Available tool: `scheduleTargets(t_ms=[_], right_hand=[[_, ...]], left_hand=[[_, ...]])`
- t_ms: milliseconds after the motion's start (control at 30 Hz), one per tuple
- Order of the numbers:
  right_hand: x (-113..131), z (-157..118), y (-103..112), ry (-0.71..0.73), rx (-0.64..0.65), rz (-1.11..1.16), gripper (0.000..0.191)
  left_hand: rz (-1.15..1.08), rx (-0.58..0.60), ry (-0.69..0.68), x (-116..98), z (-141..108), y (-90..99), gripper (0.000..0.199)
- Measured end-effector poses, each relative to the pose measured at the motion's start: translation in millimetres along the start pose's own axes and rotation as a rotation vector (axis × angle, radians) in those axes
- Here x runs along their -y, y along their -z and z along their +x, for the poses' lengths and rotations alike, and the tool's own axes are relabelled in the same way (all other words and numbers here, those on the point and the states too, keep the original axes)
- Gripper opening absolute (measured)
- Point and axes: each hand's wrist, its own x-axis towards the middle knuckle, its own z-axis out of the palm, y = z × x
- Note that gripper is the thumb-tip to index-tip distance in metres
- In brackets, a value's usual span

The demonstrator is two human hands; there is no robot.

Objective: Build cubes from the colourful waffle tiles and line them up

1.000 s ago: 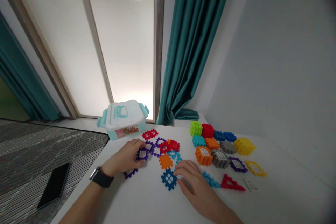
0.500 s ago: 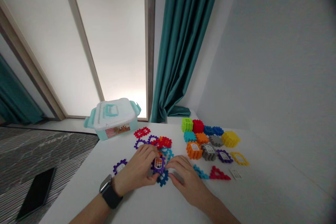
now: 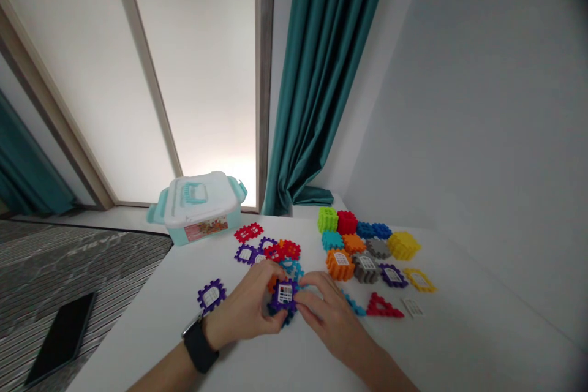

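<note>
A purple notched square building piece with a white window grid is held between my two hands. My left hand wraps its left side, thumb at the lower edge and fingers at the upper edge. From the right, the fingertips of my right hand pinch its right edge. Beneath it, a dark blue notched piece shows only in part. Light blue pieces and red notched pieces lie just beyond my fingers. Another purple window piece lies flat beside my left wrist.
Stacked pieces, including orange, grey and yellow ones, stand at the right. A red triangle lies nearer. A lidded storage box stands on the table's far left corner. A dark phone-like slab is at lower left.
The purple window piece has moved slightly right and its face now shows more squarely. My left hand shifted right with it, and my right fingertips have closed onto its edge.
</note>
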Motion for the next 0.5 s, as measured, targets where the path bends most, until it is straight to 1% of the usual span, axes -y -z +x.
scheduleTargets(t_ms=[100, 167, 233, 300, 333, 433, 500], right_hand=[[-1, 1, 0, -0.08, -0.018, 0.106, 0.013], [0, 3, 0, -0.185, -0.028, 0.207, 0.009], [0, 5, -1, -0.326, -0.033, 0.291, 0.007], [-1, 5, -2, -0.468, -0.036, 0.366, 0.007], [-2, 5, -4, -0.526, -0.041, 0.413, 0.009], [-7, 4, -10, -0.644, -0.072, 0.597, 0.017], [-11, 3, -14, -0.706, -0.095, 0.73, 0.025]], left_hand=[[-0.018, 0.031, -0.001, -1, 0, 3.2, 0.031], [-0.011, 0.045, -0.017, -2, 1, 6.8, 0.019], [0.024, 0.042, -0.037, -2, 1, 9.8, 0.016], [0.082, 0.021, -0.054, -1, 0, 10.9, 0.021], [0.117, 0.005, -0.063, 0, 0, 10.4, 0.027], [0.227, -0.045, -0.105, 5, -1, 6.3, 0.051], [0.301, -0.077, -0.143, 7, -1, 3.3, 0.062]])
